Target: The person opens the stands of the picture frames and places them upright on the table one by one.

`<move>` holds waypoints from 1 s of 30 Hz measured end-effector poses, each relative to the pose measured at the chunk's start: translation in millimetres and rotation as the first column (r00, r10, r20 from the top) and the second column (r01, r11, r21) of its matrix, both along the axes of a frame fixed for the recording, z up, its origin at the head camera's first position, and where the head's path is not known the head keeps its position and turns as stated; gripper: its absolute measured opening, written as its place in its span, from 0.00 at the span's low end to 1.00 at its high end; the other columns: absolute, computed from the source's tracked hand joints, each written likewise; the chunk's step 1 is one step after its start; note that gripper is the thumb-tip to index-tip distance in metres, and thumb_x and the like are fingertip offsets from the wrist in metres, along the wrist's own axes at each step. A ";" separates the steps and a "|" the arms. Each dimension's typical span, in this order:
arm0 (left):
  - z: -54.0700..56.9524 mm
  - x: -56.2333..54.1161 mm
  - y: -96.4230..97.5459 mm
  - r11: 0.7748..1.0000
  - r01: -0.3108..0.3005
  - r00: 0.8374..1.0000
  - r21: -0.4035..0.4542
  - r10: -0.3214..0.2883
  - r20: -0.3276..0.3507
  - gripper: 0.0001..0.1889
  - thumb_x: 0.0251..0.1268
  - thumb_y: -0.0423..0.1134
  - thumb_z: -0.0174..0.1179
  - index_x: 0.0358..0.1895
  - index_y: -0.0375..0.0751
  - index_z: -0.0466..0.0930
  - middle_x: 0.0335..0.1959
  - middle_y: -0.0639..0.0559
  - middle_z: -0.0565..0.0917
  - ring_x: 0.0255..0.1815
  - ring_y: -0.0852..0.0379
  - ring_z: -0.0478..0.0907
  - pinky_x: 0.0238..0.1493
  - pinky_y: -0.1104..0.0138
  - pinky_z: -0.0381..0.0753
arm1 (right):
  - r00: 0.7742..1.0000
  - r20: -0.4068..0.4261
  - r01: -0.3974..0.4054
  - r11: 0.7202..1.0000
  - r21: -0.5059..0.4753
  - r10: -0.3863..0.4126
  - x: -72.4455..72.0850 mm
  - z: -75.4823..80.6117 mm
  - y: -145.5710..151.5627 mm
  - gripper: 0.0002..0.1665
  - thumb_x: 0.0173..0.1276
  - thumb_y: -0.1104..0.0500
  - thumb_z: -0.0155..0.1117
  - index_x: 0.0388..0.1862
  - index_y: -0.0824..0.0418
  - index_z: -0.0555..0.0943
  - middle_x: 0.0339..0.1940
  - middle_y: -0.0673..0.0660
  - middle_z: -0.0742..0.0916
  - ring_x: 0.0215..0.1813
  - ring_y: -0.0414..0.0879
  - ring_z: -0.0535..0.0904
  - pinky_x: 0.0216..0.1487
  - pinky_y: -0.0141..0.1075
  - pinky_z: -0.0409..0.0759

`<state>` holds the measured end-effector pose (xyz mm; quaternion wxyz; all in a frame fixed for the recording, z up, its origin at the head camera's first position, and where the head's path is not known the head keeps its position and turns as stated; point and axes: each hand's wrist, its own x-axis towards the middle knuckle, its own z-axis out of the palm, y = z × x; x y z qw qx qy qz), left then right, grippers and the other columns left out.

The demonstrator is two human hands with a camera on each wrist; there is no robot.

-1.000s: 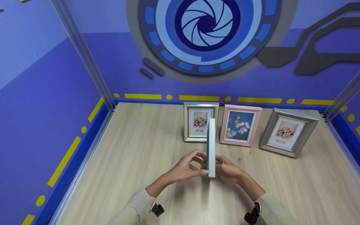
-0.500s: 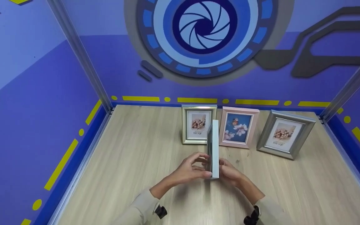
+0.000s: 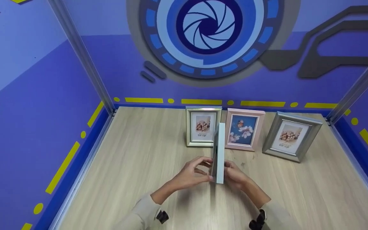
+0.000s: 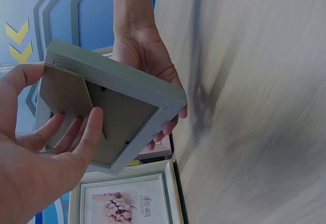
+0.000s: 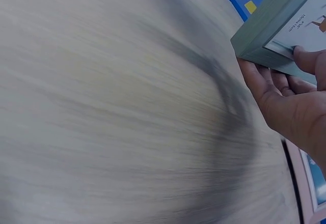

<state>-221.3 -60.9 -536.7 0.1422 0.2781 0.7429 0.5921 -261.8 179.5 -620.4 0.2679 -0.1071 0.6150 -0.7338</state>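
A pale grey-green picture frame [image 3: 221, 153] is held upright and edge-on over the table in the head view. My right hand [image 3: 235, 175] grips it from the right; the right wrist view shows the thumb on the front and the fingers under the edge of the frame [image 5: 260, 43]. On the brown back, a stand flap [image 4: 66, 89] tilts out from the backing board [image 4: 127, 117]. My left hand [image 3: 190, 174] pinches this flap between thumb and fingertips. Most of the frame's front is hidden in the head view.
Behind the hands, a gold picture frame [image 3: 188, 127], a pink picture frame [image 3: 258, 131] and a silver picture frame [image 3: 310, 137] stand in a row on the wooden table [image 3: 139, 143]. Blue patterned panels [image 3: 107, 64] enclose the table at the back and sides.
The held frame has shifted slightly right and turned a little. My left thumb has drawn slightly left, and the stand flap now shows angled away from the back. The standing frames stay put.
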 end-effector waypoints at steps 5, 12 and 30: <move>3.8 1.8 -6.8 0.997 -0.036 0.998 -0.067 0.032 -0.059 0.26 0.63 0.36 0.66 0.66 0.48 0.77 0.61 0.49 0.81 0.63 0.43 0.78 0.59 0.59 0.84 | 1.000 0.007 -0.008 1.000 0.003 0.008 -0.5 0.9 -0.6 0.23 0.80 0.64 0.51 0.69 0.72 0.69 0.54 0.53 0.85 0.57 0.45 0.81 0.59 0.39 0.80; 10.1 1.8 -18.5 0.987 -0.085 0.986 -0.138 0.063 -0.154 0.26 0.62 0.31 0.58 0.66 0.41 0.78 0.58 0.46 0.84 0.58 0.45 0.81 0.56 0.60 0.84 | 1.000 0.028 0.012 1.000 0.015 -0.012 -0.3 1.7 -0.6 0.24 0.80 0.62 0.52 0.69 0.74 0.68 0.56 0.58 0.85 0.58 0.47 0.81 0.59 0.39 0.80; 11.3 1.5 -26.3 0.896 -0.380 0.704 -0.232 0.117 -0.700 0.25 0.47 0.15 0.64 0.48 0.43 0.86 0.50 0.49 0.80 0.52 0.51 0.77 0.46 0.63 0.83 | 0.997 0.043 0.068 0.996 0.056 -0.071 0.6 5.2 -5.0 0.27 0.82 0.56 0.52 0.70 0.72 0.66 0.49 0.51 0.83 0.51 0.43 0.80 0.51 0.40 0.82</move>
